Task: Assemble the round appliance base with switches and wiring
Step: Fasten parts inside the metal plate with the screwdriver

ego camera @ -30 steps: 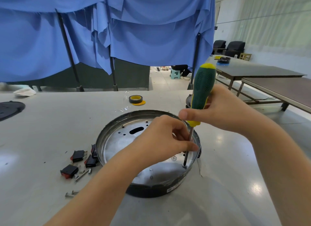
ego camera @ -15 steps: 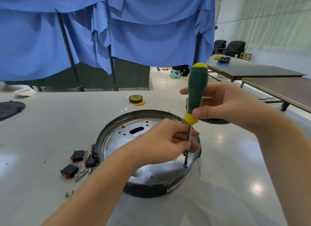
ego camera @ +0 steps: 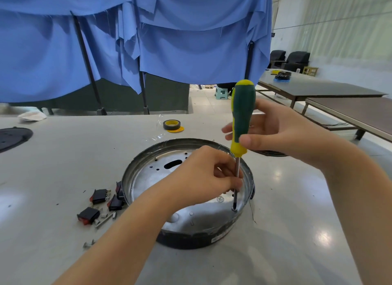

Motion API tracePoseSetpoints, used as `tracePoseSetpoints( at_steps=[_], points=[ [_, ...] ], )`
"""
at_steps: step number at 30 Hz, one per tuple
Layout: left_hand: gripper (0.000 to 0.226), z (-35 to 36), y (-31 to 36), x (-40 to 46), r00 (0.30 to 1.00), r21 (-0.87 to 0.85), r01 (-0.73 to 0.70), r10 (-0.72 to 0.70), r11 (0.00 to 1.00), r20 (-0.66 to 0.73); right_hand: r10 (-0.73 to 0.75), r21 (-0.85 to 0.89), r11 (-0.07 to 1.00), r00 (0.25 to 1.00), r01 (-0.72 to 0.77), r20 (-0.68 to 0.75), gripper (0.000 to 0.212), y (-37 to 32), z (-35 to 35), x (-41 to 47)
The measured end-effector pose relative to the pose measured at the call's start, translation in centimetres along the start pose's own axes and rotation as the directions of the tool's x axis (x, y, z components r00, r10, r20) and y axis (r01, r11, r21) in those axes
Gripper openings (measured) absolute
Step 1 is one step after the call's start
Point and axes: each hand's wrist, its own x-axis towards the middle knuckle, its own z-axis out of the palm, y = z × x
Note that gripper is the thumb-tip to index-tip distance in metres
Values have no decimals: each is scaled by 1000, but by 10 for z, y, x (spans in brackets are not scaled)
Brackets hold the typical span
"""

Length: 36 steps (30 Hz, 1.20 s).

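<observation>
The round metal base [ego camera: 146, 174] lies open side up on the white table, with a slot and small holes in its floor. A green and yellow screwdriver [ego camera: 242, 112] stands nearly upright, its tip on a screw [ego camera: 234, 209] near the base's right wall. My right hand [ego camera: 275, 134] holds the handle between thumb and fingers. My left hand [ego camera: 205, 176] reaches over the base and pinches the metal shaft low down. Three black and red rocker switches [ego camera: 99, 196] lie on the table just left of the base, beside loose screws [ego camera: 105, 219].
A roll of tape [ego camera: 171, 125] sits behind the base. A black round plate [ego camera: 12, 136] lies at the far left, and another dark round part [ego camera: 269, 153] shows behind my right hand. Blue cloth hangs across the back; dark tables stand at right.
The screwdriver has tipped from leaning right to nearly upright. My right hand has shifted its hold on the handle, fingers now more spread. My left hand stays on the shaft.
</observation>
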Motion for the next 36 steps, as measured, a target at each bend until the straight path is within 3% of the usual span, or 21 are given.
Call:
tracePoseSetpoints(
  at_steps=[3, 6, 10, 13, 17, 19, 22, 25, 27, 30, 33, 36],
  points=[
    [15, 0, -2, 1, 999, -42, 9, -7, 999, 53, -24, 196, 981, 994, 4, 105, 57, 5, -9, -3],
    [26, 2, -2, 0, 993, -77, 9, 0, 997, 114, -61, 226, 974, 991, 33, 120, 55, 6, -11, -3],
    [18, 3, -1, 0, 994, -76, 6, 2, 997, 110, -87, 49, 995, 995, 89, -53, 37, -2, -2, -3],
    [18, 5, 3, -1, 999, -13, 19, -19, 1000, 29, -136, -271, 960, 960, 67, -245, 61, -3, 7, 1],
    [15, 5, 4, -1, 996, 18, -10, 12, 1000, -91, -173, -359, 931, 947, 68, -270, 71, -4, 18, 6],
    [10, 4, 4, 0, 996, 13, -9, 10, 1000, -90, -124, -298, 953, 967, 54, -220, 66, -2, 14, 7],
    [14, 4, 4, 1, 1000, -75, 27, -27, 997, 1, -45, -23, 999, 999, 45, -5, 59, 3, 0, 3],
    [24, 4, 3, -1, 994, -144, 42, -27, 989, 104, -71, 199, 979, 981, 35, 179, 62, 7, -12, -4],
    [26, 4, 2, -2, 989, -178, 47, -21, 983, 149, -88, 262, 965, 973, 30, 213, 60, 10, -14, -5],
    [28, 3, 1, -2, 987, -203, 55, -22, 978, 158, -71, 201, 978, 992, 48, 109, 51, 9, -12, -3],
    [18, 1, 2, -1, 997, -76, 29, -23, 997, 79, -82, -8, 997, 995, 81, -56, 41, 3, -4, -1],
    [16, 1, 4, -2, 1000, -18, 19, -20, 1000, -6, -115, -193, 978, 974, 78, -193, 60, -1, 7, 1]
  ],
)
